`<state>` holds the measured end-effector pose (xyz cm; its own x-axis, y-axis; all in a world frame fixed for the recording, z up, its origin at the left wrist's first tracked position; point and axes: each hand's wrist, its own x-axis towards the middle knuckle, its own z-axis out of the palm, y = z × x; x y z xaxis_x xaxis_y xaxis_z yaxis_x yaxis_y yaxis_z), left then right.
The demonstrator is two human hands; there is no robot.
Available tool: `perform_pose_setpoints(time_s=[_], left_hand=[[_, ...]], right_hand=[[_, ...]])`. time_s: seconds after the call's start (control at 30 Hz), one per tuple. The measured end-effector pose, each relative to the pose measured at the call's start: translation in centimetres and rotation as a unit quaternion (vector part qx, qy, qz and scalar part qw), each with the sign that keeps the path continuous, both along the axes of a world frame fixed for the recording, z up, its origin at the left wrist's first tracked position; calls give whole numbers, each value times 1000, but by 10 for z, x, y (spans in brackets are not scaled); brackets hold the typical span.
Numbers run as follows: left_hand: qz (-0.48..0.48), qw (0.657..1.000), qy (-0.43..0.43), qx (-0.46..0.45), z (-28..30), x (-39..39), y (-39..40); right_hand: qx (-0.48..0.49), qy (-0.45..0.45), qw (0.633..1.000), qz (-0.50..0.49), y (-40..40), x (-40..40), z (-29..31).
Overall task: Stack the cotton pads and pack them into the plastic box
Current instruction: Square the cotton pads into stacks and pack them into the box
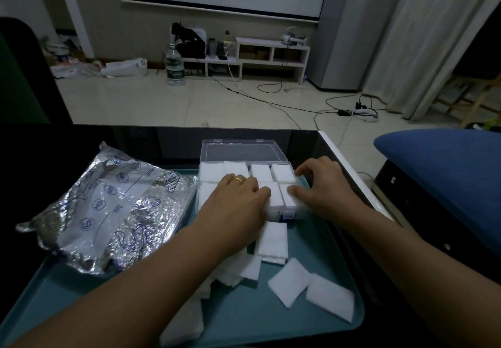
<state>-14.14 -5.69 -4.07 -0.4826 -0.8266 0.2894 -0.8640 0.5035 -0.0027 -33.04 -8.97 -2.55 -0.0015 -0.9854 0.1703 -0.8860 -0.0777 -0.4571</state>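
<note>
The plastic box [288,213], lid raised, is seen on the teal tray [271,318], packed with cotton pads [260,172]. The left hand [238,201] is pressed flat on them; the box's right edge is touched by the right hand [322,187], fingers loosely curled.

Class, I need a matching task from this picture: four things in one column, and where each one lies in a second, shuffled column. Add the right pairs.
Things
1. plastic box
2. foil bag
3. loose cotton pads
4. water bottle

Places
A. on the floor by the shelf
B. on the tray's left part
C. at the tray's far edge, under both hands
D. on the tray's near right part

Pairs: 1-C, 2-B, 3-D, 4-A
</note>
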Motion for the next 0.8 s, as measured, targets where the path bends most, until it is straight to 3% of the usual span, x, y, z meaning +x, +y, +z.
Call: perform_pose_setpoints(time_s=[0.13, 0.27, 0.37, 0.53, 0.8], left_hand=[[31, 996, 73, 31, 1, 2, 5], [59, 982, 155, 88, 4, 2, 11], [80, 966, 211, 130, 7, 2, 11], [91, 962, 221, 134, 6, 0, 8], [100, 964, 211, 125, 8, -4, 7]], right_hand=[[-66, 11, 998, 21, 6, 6, 6], [38, 22, 999, 30, 11, 10, 7], [58, 42, 997, 24, 13, 12, 2], [48, 88, 994, 40, 16, 17, 3], [64, 74, 994, 56, 19, 25, 5]])
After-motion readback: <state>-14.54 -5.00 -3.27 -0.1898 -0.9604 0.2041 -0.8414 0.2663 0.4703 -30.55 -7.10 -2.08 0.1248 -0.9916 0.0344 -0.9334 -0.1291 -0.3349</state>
